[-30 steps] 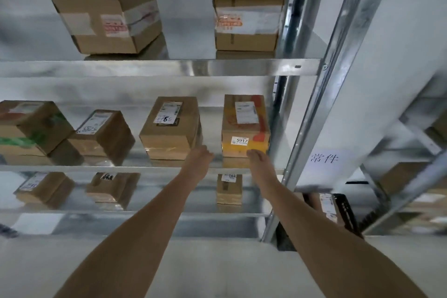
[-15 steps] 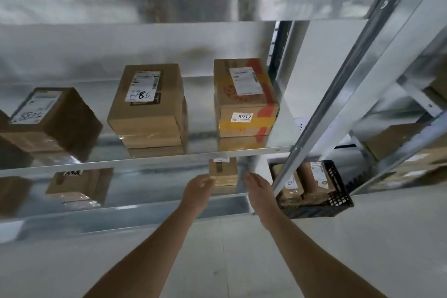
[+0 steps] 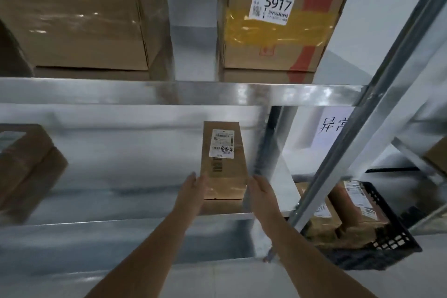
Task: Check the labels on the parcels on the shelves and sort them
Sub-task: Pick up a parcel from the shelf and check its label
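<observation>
The narrow parcel [image 3: 223, 161] is lying flat on the lower shelf [image 3: 121, 176] between your two hands, its long axis running straight away from you toward the back of the rack. Its white label [image 3: 221, 144] is facing up on the far half, with a printed barcode just nearer to you. Your left hand [image 3: 193, 191] is sitting at the parcel's near left edge with fingers extended along its side; your right hand [image 3: 262, 192] is sitting at the near right edge in the same way. Both hands are lying relaxed and flat-fingered, flanking the parcel rather than curling round it; whether they are touching the cardboard cannot be told. Above your right hand, on the upper shelf [image 3: 169, 92], a box [image 3: 278, 38] with yellow tape is showing a label reading 5917. Above your left hand a plain carton [image 3: 79, 14] is standing. Well to the right of your right hand, a black crate [image 3: 387, 244] is holding further parcels.
</observation>
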